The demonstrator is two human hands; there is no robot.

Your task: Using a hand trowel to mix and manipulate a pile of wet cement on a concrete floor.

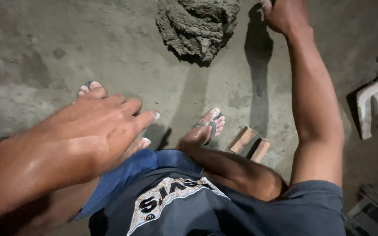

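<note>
My left hand (106, 126) hovers close to the camera above my knee, palm down and fingers stretched out, holding nothing. My right hand (283, 15) reaches far forward to the top edge of the view, just right of a heap of wet grey mortar (197, 26) on the concrete floor. Its fingers look curled, but the frame cuts them off and I cannot tell whether they hold anything. My feet in flip-flops (208, 126) stand on the floor below the heap.
Two reddish brick pieces (251, 143) lie beside my right foot. A white moulded block (375, 109) rests at the right edge. Stacked flat material (375, 203) fills the lower right corner. The floor is rough grey concrete (44, 57).
</note>
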